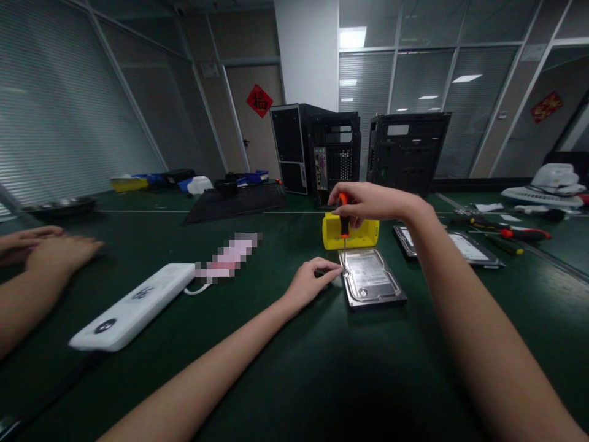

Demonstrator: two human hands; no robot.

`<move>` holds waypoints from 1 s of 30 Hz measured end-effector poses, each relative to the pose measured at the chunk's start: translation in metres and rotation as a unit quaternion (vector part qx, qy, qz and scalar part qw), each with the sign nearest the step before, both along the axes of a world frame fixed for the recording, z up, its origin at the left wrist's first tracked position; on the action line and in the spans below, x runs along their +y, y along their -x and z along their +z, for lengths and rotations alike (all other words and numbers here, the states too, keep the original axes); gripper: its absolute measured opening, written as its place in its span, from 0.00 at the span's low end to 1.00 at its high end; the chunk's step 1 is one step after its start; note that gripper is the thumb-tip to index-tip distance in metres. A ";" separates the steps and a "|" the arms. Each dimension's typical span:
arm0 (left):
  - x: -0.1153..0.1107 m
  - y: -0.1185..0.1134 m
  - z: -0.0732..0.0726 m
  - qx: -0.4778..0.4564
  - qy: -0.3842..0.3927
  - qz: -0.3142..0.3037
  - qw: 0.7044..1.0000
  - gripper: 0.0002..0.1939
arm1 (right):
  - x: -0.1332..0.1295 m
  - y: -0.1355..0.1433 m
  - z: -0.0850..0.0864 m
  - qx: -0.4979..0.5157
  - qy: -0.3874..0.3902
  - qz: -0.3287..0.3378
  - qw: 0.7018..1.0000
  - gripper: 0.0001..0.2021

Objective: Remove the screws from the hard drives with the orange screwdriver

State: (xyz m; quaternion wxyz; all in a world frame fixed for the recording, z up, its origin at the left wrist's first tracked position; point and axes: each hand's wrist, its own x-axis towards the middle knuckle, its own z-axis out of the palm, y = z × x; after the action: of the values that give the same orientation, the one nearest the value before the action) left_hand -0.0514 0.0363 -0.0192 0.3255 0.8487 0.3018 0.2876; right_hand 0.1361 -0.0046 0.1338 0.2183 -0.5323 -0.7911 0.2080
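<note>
A silver hard drive lies flat on the dark green table in front of me. My right hand grips the orange and black handle of a screwdriver from above. The screwdriver stands upright, its shaft reaching down to the drive's left edge. Beside that edge, my left hand has thumb and fingertips drawn together close to the screwdriver's tip; whatever they may pinch is too small to make out. Just behind the drive sits a yellow plastic bin.
More hard drives lie at the right, near pliers and a red-handled tool. Computer cases stand at the back. A white power bank with a cable lies left. Another person's hands rest at the far left.
</note>
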 end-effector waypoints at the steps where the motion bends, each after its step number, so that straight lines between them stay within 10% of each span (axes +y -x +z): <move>1: 0.000 0.000 0.000 0.000 -0.001 0.002 1.000 0.14 | 0.000 0.000 -0.001 -0.002 -0.001 0.001 1.000 0.13; 30: -0.003 0.001 0.003 0.006 0.012 -0.001 1.000 0.15 | -0.002 0.005 0.001 -0.019 0.017 -0.006 1.000 0.13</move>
State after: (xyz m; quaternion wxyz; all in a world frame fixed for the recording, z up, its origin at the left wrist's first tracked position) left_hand -0.0522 0.0332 -0.0158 0.3343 0.8465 0.3068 0.2785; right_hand 0.1306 -0.0068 0.1351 0.1957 -0.5445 -0.7881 0.2099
